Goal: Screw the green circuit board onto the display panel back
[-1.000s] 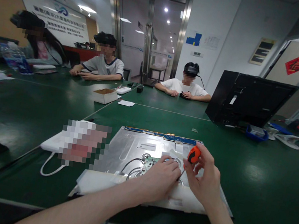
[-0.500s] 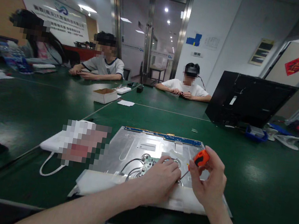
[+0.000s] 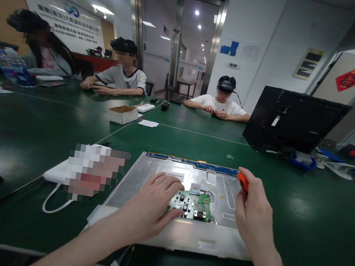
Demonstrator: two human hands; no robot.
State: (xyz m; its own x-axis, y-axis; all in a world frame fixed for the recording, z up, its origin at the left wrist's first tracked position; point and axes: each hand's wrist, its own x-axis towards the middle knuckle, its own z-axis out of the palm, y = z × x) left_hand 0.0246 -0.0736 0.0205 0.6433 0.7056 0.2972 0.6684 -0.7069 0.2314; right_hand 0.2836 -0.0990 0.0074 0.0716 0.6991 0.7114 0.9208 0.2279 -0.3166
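Observation:
A metal display panel (image 3: 142, 177) lies back side up on the green table in front of me, with a blue circuit strip (image 3: 192, 163) along its far edge. Near its middle sits a green circuit board (image 3: 204, 202) with small parts on it. My left hand (image 3: 159, 198) is over the board's left side, thumb and fingers apart; whether the fingertips touch it I cannot tell. In my right hand (image 3: 255, 211), above the panel's right edge, is an orange-handled screwdriver (image 3: 243, 181). Its shaft is hidden from view.
Left of the panel lies a white power bank (image 3: 64, 168) with a short cable, beside a blurred-out patch. Farther back stand an open carton (image 3: 123, 114) and a black monitor (image 3: 292, 121). A blue tray (image 3: 302, 160) is beside the monitor. Several people sit across the table.
My right hand has drawn the screwdriver rightward, away from the board. My left hand has shifted left and spread out, uncovering more of the board.

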